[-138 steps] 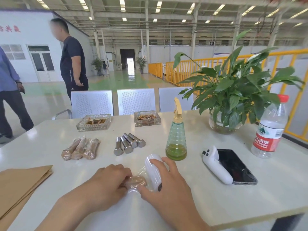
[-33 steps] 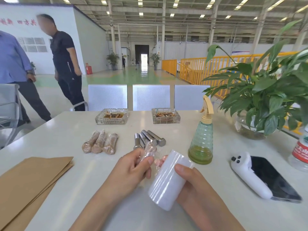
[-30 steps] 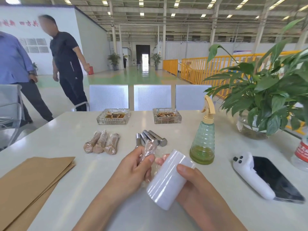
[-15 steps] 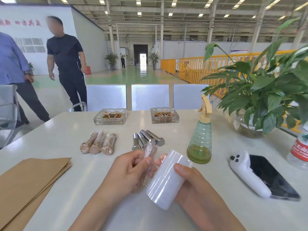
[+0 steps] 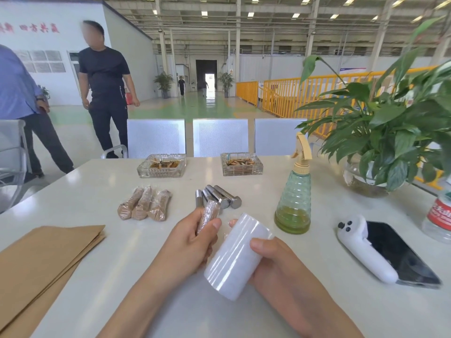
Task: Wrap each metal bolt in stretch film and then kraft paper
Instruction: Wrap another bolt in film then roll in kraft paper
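Observation:
My left hand (image 5: 188,242) grips a wrapped bolt (image 5: 208,215), brown under clear film, held nearly upright above the white table (image 5: 102,191). My right hand (image 5: 273,262) holds the white roll of stretch film (image 5: 238,256) tilted, just right of the bolt. Several bare metal bolts (image 5: 217,197) lie bunched behind my hands. Three wrapped bolts (image 5: 144,203) lie side by side to their left. A stack of kraft paper sheets (image 5: 41,262) lies at the near left.
Two glass ashtrays (image 5: 161,165) (image 5: 241,163) stand at the far edge. A green spray bottle (image 5: 294,201), a white controller (image 5: 363,250) on a phone (image 5: 400,254), a water bottle (image 5: 439,215) and a potted plant (image 5: 388,132) fill the right. Two people stand beyond the chairs at left.
Earlier the bolt and roll were pressed on the table; both are now lifted. In the last second my left hand has turned the bolt more upright, and the film between bolt and roll no longer shows.

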